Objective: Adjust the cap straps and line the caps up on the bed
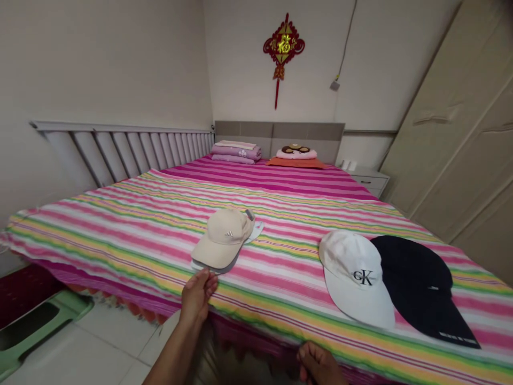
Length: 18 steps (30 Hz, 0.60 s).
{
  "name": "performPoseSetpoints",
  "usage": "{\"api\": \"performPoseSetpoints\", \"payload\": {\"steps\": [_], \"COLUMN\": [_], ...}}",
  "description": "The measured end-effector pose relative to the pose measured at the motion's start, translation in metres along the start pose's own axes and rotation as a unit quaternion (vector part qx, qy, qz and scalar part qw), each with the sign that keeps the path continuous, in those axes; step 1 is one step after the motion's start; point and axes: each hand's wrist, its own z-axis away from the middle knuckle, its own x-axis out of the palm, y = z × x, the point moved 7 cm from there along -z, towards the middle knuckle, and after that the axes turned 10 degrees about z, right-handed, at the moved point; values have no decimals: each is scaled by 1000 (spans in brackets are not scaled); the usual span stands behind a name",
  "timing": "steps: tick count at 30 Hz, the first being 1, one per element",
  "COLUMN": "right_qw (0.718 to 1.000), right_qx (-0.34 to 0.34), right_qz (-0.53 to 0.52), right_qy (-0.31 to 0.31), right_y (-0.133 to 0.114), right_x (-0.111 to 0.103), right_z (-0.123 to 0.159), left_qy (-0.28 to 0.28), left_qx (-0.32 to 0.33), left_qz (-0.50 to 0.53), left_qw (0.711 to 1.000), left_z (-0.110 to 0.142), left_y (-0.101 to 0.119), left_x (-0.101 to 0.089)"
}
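A beige baseball cap [225, 231] with a small dark logo lies on the striped bedspread, its brim facing me. Beneath it a pale cap [257, 231] shows only its strap end and a sliver of brim. My left hand [197, 295] is at the front of these stacked caps, thumb and fingers closed at the lower brim edge. Low at the bed's front edge is my right hand [318, 364], fingers curled in, with nothing visible in them. To the right, a white cap [352, 267] with CK-like lettering overlaps a black cap [419, 283].
The bedspread [132, 230] covers the near bed. Folded purple bedding [236, 152] and a pink folded item [297, 154] lie by the headboard [308, 133]. A slatted rail [132, 149] runs along the left. A green stool [44, 326] stands lower left, a nightstand [371, 179] at right.
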Motion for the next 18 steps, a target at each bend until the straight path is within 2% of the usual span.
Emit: {"api": "performPoseSetpoints", "payload": {"steps": [4, 10, 14, 18], "right_qw": [1000, 1000, 1000, 1000], "right_qx": [-5, 4, 10, 1], "right_qz": [2, 7, 3, -3], "right_qy": [-3, -12, -9, -6], "right_y": [-3, -2, 0, -1], "right_x": [2, 2, 1, -1], "right_z": [4, 7, 6, 4], "left_qy": [36, 36, 17, -17], "left_qx": [25, 4, -7, -11], "left_qz": [16, 10, 1, -5], "left_qw": [999, 999, 1000, 1000], "left_z": [-9, -11, -15, -19], "left_y": [16, 19, 26, 34], "left_x": [-6, 1, 13, 34]}}
